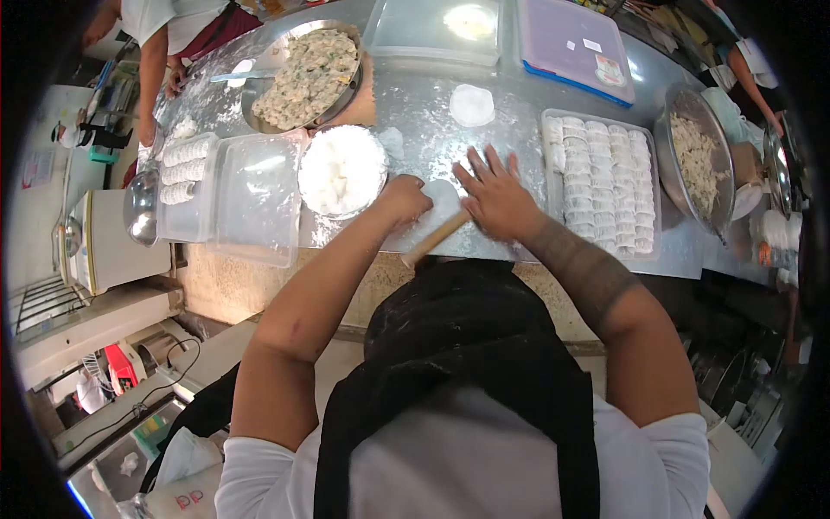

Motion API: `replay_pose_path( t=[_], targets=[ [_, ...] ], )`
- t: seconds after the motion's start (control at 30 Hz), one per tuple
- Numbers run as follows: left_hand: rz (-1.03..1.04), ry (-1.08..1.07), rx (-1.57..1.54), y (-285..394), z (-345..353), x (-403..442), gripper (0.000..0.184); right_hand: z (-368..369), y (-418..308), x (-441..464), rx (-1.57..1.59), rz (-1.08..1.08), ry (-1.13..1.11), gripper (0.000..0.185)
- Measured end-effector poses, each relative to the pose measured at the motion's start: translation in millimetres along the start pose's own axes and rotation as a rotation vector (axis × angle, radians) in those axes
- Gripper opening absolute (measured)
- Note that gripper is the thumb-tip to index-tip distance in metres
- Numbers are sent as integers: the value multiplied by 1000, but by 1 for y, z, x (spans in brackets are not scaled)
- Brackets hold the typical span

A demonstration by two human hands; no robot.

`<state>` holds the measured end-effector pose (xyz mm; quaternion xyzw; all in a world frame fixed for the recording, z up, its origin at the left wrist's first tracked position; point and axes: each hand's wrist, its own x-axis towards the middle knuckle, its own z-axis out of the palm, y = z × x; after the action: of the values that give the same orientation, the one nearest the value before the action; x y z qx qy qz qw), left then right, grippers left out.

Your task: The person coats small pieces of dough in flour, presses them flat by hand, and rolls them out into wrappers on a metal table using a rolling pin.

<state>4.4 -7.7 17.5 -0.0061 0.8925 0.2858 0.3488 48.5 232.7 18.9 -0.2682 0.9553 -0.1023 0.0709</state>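
Observation:
My left hand point(405, 201) is closed, its fingertips pinching the edge of a thin, pale dough wrapper point(443, 198) on the floured metal table. Fingers spread, my right hand point(499, 197) lies flat with its palm over the upper end of a wooden rolling pin point(437, 237). The pin slants toward the table's front edge, between my two hands. Beside my left hand stands a round bowl of white flour point(344, 190) with dough pieces in it. A round, rolled wrapper point(472, 105) lies farther back.
Right of me is a tray point(547, 186) of filled dumplings in rows; behind it, a large metal bowl point(664, 138) of filling. A pan of filling point(307, 78) and plastic containers point(255, 195) stand left. A lidded box point(571, 39) sits behind. Other people stand at both far corners.

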Motion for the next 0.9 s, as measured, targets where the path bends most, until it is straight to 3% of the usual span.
replay_pose_path(
  t=[0.07, 0.2, 0.33, 0.47, 0.57, 0.67, 0.77, 0.9],
  targets=[
    [108, 6, 244, 14, -4, -4, 41, 6, -2, 48, -40, 11, 42, 63],
    [280, 307, 244, 7, 14, -4, 35, 4, -4, 63, -4, 10, 106, 67],
    [202, 144, -34, 23, 0, -19, 29, 11, -8, -27, 65, 78, 79, 74],
    [365, 159, -254, 66, -29, -10, 31, 26, -7, -67, 95, 87, 127, 76],
    [370, 143, -609, 86, -41, 51, 33, 32, -9, -64, 104, 107, 163, 75],
    [307, 242, -744, 94, -39, 113, 36, 31, -11, -60, 114, 134, 159, 75],
    [207, 654, -319, 82, -21, 121, 41, 30, -10, -61, 118, 140, 149, 74],
    [354, 494, -227, 69, -11, 30, 36, 29, -13, -60, 118, 157, 142, 74]
  ],
)
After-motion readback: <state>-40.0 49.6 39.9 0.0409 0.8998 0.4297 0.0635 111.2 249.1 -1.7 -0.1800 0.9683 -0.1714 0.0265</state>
